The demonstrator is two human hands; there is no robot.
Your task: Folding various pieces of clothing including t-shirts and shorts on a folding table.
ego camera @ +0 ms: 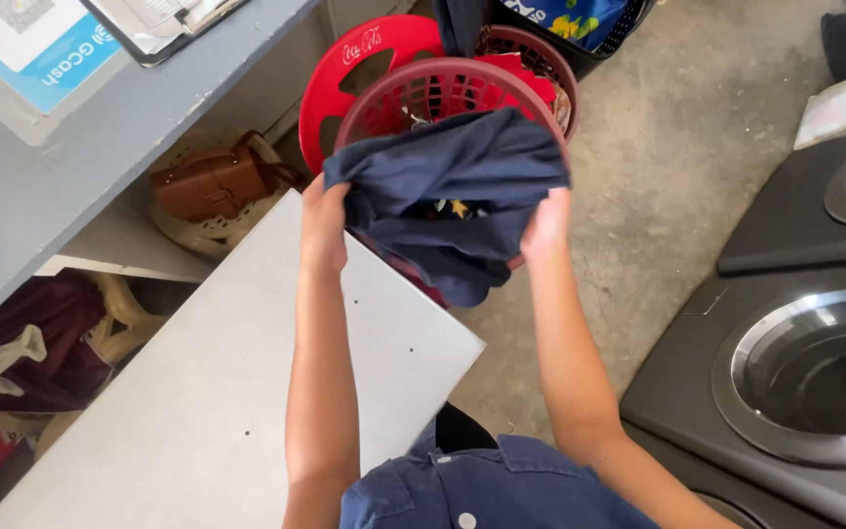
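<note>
From the head camera, we grip a navy garment (452, 186) with our left hand (323, 227) and right hand (546, 227), fingers seemingly curled into the cloth, above the red laundry basket (423, 93) beside the grey worktop (198, 411).

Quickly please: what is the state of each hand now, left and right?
Left hand: closed, holding the dark blue garment.
Right hand: closed, holding the same garment.
</note>
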